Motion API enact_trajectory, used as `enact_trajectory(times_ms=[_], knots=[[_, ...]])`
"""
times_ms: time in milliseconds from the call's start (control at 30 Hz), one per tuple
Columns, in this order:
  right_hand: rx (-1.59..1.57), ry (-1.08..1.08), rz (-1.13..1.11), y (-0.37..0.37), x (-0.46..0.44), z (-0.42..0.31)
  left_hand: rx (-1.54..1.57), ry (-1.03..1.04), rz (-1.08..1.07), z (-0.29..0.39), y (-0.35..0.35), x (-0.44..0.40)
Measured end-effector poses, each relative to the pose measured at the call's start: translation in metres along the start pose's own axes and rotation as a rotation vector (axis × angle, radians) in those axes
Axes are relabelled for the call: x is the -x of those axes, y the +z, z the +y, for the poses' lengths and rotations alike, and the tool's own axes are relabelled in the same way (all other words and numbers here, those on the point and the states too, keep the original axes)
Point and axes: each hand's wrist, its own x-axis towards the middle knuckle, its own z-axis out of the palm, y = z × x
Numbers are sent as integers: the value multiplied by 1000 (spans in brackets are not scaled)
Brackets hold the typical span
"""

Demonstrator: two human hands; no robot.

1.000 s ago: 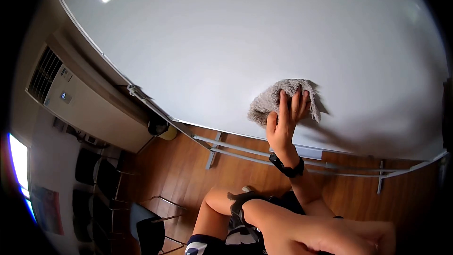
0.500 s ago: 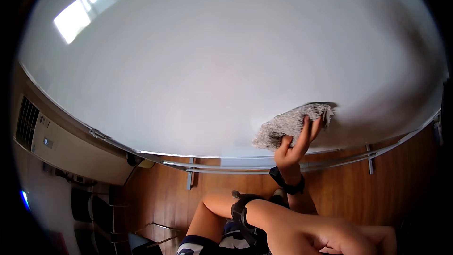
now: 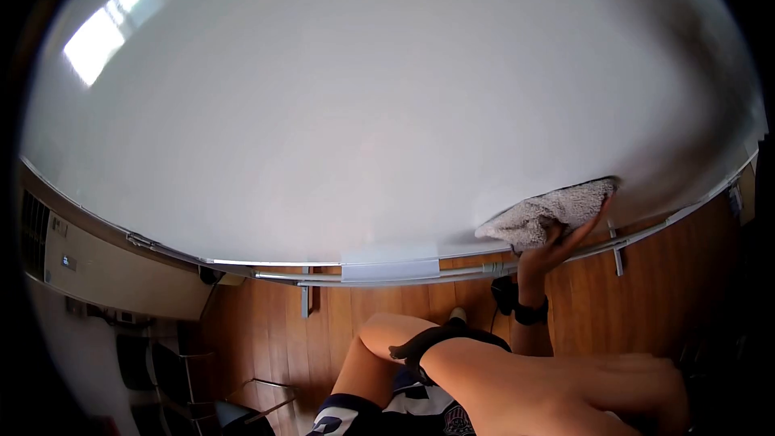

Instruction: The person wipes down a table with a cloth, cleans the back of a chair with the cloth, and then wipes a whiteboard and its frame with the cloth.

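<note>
My right hand [image 3: 557, 242] presses a fuzzy grey-white cloth [image 3: 569, 208] flat against a large whiteboard [image 3: 339, 129], near its lower right edge. The thumb lies over the cloth's lower side, and the fingers reach around its right end. A black band [image 3: 531, 312] circles that wrist. My left forearm crosses low in front of me, wearing another dark strap [image 3: 432, 343]. At the bottom right, my left hand [image 3: 626, 387] is large and dim, its fingers seemingly stretched out, with nothing visible in them. Whether it touches my right arm, I cannot tell.
A metal rail [image 3: 282, 277] with a pale panel [image 3: 390, 267] runs below the board. On the left stands a beige air conditioner [image 3: 121, 270]. Dark chairs [image 3: 171, 375] are at lower left on the wooden floor [image 3: 339, 307]. A dark shadow falls across the board's right side.
My right hand has slid the cloth to the right along the board's lower edge. My left hand has shifted right as well, and the view has turned slightly.
</note>
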Motion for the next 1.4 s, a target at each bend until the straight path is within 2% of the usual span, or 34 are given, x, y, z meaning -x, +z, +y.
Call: enact_trajectory(times_ms=[67,100,167,200,267,300,367,500,600,633,733,833,967,1167,1300,1400], knots=[[-113,89,-2,7,12,0,-137,124,-140,6,-11,1],[-130,75,-10,13,14,-8,-150,95,-153,19,-12,0],[-173,51,-26,26,14,-31,-119,70,-48,36,-3,-3],[-166,-5,-51,36,19,-42,-70,80,71,46,9,-6],[-158,-121,-95,53,29,-63,73,-39,246,77,25,-8],[-177,-172,-101,65,37,-79,166,-171,302,107,33,-9],[-179,-176,-122,79,46,-105,142,-202,266,128,38,-9],[-203,-168,-101,117,76,-158,-238,237,-74,163,6,-20],[-228,-117,-65,138,97,-186,-139,271,53,209,33,-17],[-240,-92,-58,147,108,-195,-63,256,154,229,43,-19],[-258,-10,-47,172,140,-224,12,266,278,265,67,-4],[-214,-46,-65,191,166,-244,-49,166,163,313,65,-9],[-194,-146,-131,223,197,-275,-188,89,324,375,88,-16],[-287,-184,-180,262,235,-321,-290,39,427,442,95,-21],[-258,-258,-196,293,266,-350,-497,256,488,471,90,-23],[-231,-336,-184,315,285,-374,-816,450,191,501,53,-23]])
